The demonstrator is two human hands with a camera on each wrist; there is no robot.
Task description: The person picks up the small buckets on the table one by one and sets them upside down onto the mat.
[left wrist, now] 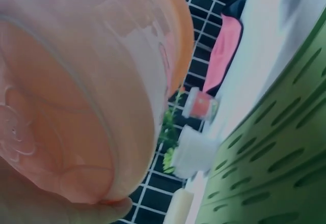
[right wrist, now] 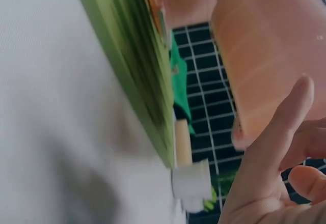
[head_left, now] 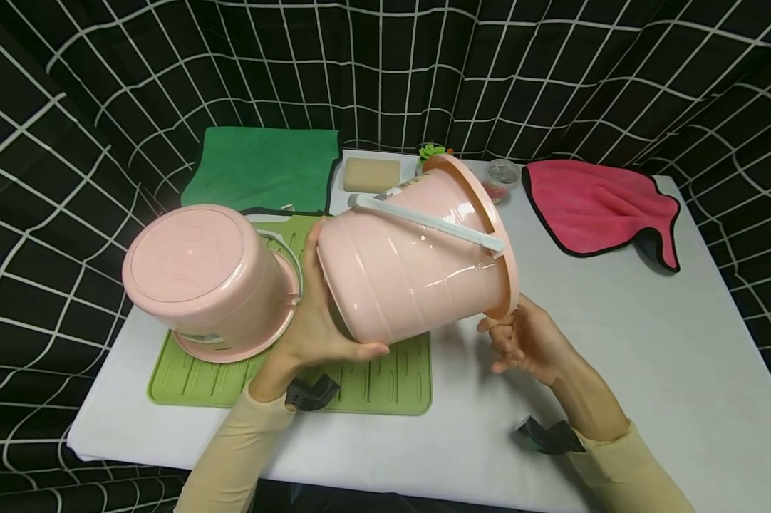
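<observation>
My left hand (head_left: 318, 328) cups the base of a pink bucket (head_left: 411, 263), palm on its bottom, thumb curled under its lower side. The bucket lies tilted on its side above the green mat (head_left: 385, 377), mouth toward the far right, white handle (head_left: 424, 222) across its upper wall. My right hand (head_left: 526, 342) sits just under the bucket's rim, fingers loosely bent, fingertips at the rim's lower edge (firm grip or mere touch: cannot tell). Left of the bucket, a second pink bucket (head_left: 209, 278) stands upside down on the mat. Beyond the bucket on the table (head_left: 648, 342): green cloth (head_left: 264, 167), tan sponge (head_left: 371, 174), small jar (head_left: 501, 178). To its right, a pink cloth (head_left: 600, 203).
</observation>
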